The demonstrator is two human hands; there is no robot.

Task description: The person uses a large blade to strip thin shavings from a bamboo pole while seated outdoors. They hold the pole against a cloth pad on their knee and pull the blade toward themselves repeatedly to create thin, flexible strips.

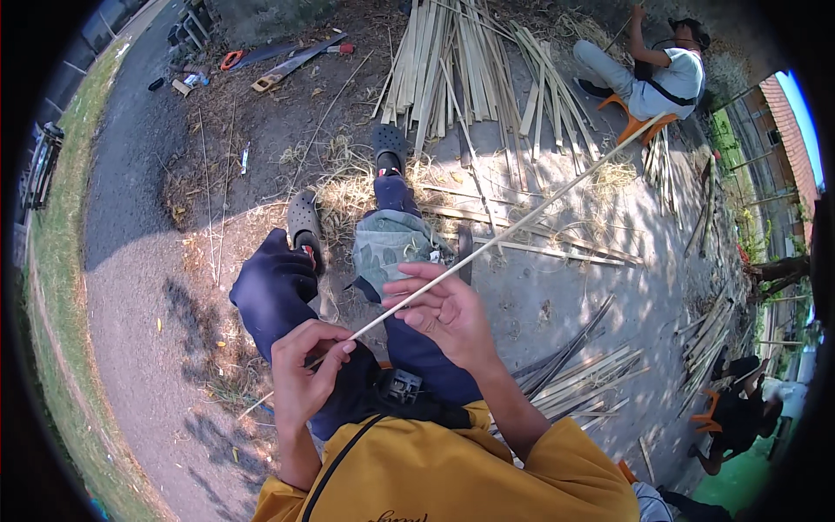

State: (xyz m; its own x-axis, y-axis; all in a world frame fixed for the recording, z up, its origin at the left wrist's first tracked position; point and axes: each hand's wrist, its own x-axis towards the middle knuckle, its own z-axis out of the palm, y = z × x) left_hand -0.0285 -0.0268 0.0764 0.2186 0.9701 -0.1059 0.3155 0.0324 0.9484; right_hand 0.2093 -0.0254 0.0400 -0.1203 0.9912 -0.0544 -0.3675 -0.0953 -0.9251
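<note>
A long, thin, pale strip of split bamboo [531, 216] runs diagonally over my lap, from low on the left to far up on the right. My left hand [304, 370] is closed round its lower part, thumb and fingers pinching it. The strip's thin tail shows below that hand. My right hand [450, 320] is open beside the strip, fingers stretched out and palm turned toward it; whether it touches the strip I cannot tell. Under the hands, a grey-green patterned cloth [391, 248] covers my right knee. A metal piece [403, 385] sits at my waist.
Bundles of bamboo strips [444, 65] lie ahead, with more strips [583, 383] at my right. Pale shavings [344, 196] surround my feet. A handsaw [300, 63] lies far left. One person [665, 83] sits on an orange stool at far right; another person [739, 422] sits nearer.
</note>
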